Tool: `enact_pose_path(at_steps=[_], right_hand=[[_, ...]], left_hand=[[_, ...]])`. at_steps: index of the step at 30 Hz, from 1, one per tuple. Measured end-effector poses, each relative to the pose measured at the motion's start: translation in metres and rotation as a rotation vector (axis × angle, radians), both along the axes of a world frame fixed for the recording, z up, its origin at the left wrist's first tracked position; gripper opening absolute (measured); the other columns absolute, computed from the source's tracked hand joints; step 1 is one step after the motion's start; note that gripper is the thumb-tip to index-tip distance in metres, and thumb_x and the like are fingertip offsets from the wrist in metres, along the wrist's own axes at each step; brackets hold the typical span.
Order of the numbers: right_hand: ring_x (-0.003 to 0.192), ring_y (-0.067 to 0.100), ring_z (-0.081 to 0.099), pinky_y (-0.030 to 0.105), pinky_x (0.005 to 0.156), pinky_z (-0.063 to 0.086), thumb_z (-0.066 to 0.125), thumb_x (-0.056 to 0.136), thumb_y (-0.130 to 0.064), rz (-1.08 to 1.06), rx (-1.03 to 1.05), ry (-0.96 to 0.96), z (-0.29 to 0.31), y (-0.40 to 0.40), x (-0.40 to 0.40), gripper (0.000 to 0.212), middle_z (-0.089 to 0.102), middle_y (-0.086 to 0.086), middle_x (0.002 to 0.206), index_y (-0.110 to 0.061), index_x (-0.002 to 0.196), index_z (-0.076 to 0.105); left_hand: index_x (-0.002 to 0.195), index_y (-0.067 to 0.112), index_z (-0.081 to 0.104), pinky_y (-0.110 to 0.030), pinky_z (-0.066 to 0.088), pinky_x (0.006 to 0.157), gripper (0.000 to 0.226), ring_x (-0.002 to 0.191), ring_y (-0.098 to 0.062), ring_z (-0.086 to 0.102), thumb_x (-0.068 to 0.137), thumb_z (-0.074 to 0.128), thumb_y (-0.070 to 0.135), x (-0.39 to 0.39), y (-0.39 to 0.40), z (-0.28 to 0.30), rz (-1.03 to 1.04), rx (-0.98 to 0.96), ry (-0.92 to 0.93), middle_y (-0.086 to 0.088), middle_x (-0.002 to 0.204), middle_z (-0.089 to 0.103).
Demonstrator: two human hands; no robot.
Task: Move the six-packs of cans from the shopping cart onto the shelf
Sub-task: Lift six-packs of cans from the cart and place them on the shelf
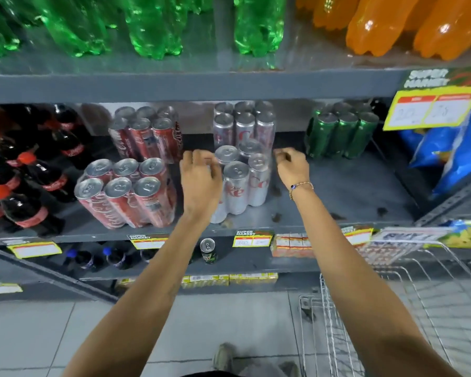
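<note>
A silver six-pack of cans stands on the grey middle shelf, in front of a second silver six-pack. My left hand curls against its left side and hides the front-left can. A small gap separates the pack's right side from my right hand, whose fingers are loosely curled around nothing. Two red six-packs stand to the left, and a green six-pack at the back right. The wire shopping cart is at the lower right; no six-packs show in the part I see.
Dark cola bottles fill the shelf's left end. Blue snack bags hang at the right. Green bottles and orange bottles stand on the shelf above. A lone green can sits on the shelf below. Bare shelf lies right of the silver pack.
</note>
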State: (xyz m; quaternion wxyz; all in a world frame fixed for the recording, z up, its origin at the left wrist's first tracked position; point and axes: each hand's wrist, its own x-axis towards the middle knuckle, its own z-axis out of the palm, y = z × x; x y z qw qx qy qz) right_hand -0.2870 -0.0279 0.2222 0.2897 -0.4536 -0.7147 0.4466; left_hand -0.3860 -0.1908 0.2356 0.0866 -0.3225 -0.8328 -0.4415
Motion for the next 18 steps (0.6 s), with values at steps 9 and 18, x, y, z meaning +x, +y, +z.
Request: enact_pose_path(at_steps=[9, 18], right_hand=[[0.069, 0.019, 0.060, 0.029, 0.070, 0.050, 0.048, 0.092, -0.015, -0.267, -0.063, 0.028, -0.052, -0.017, 0.225, 0.022, 0.068, 0.015, 0.078, -0.006, 0.097, 0.067], [0.087, 0.026, 0.058, 0.039, 0.084, 0.046, 0.048, 0.089, -0.019, -0.836, -0.566, -0.230, -0.187, -0.068, 0.462, 0.030, 0.066, 0.020, 0.093, 0.000, 0.105, 0.065]], left_hand=[[0.085, 0.011, 0.067, -0.007, 0.042, 0.064, 0.016, 0.063, -0.003, 0.055, 0.089, 0.056, 0.022, 0.182, 0.083, -0.056, -0.795, -0.182, -0.377, 0.003, 0.072, 0.064], [0.094, -0.004, 0.068, -0.035, 0.045, 0.067, 0.033, 0.072, -0.018, 0.059, 0.084, 0.056, 0.025, 0.399, 0.127, -0.176, -1.211, -0.774, -0.620, -0.029, 0.094, 0.071]])
